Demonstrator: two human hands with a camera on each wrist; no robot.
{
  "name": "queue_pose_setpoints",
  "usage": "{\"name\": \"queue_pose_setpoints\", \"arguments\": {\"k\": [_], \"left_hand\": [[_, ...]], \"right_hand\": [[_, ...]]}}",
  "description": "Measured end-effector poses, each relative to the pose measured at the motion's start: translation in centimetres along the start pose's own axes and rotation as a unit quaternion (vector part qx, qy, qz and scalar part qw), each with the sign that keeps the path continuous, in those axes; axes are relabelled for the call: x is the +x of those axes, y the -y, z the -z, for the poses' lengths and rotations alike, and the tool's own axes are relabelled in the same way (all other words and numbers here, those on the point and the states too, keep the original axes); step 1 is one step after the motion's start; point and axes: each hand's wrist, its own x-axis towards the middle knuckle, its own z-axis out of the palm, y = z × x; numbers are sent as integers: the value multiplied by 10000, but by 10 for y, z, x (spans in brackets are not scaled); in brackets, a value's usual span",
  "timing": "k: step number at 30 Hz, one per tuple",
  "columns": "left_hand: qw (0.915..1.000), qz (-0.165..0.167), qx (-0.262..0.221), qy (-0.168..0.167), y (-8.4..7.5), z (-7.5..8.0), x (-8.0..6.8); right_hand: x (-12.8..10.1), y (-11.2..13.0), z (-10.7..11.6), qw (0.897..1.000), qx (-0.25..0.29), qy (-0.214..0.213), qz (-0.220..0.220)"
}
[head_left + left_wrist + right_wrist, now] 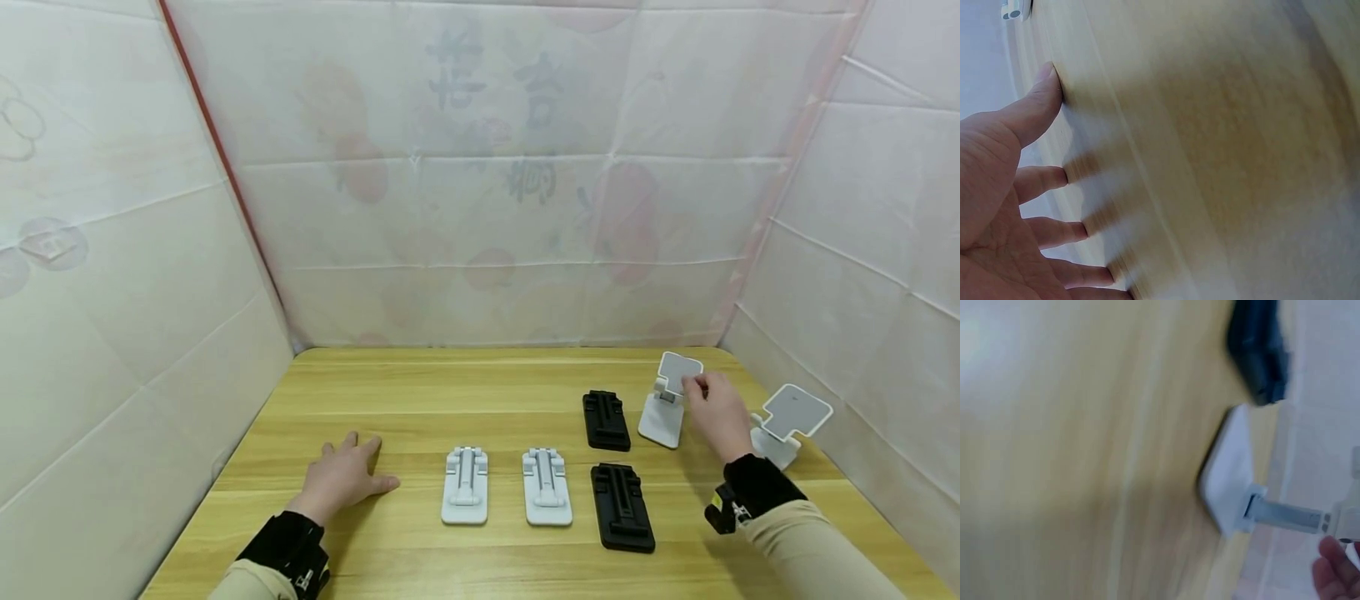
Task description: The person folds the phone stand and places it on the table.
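My right hand (716,412) pinches the edge of the grey-faced plate of a white phone stand (662,419), which stands unfolded at the back right. In the right wrist view, the fingers (1333,569) are at the upper end of that stand's raised arm (1288,515); part of the hand is cut off by the frame. My left hand (341,477) rests on the table with its fingers spread. Its fingertips touch the wood in the left wrist view, and nothing is held. Right of it lie two folded white phone stands (465,487) side by side.
Two folded black phone stands, a rear one (606,420) and a front one (623,508), lie left of my right arm. Another unfolded white stand (777,442) is at the table's right edge. Pale sheeting (480,300) closes off the back and both sides of the wooden table (405,567).
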Motion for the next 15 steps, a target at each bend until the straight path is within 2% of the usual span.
{"name": "queue_pose_setpoints", "arguments": {"k": [3, 5, 6, 10, 13, 15], "left_hand": [[10000, 2, 17, 11, 1, -1, 1], [10000, 5, 22, 14, 1, -2, 1], [10000, 7, 26, 14, 1, -2, 2], [10000, 7, 15, 11, 1, -1, 2], [10000, 8, 7, 10, 1, -1, 2], [10000, 12, 6, 13, 1, -1, 2]], "right_hand": [[3, 1, 2, 9912, 934, 215, -916], [3, 0, 4, 9736, 1707, 464, -1444], [3, -2, 5, 9617, 2104, 610, -1650], [4, -8, 9, 9014, 3416, 1346, -2294], [5, -13, 12, 8599, 4046, 1745, -2577], [6, -15, 14, 8347, 4399, 1857, -2744]]}}
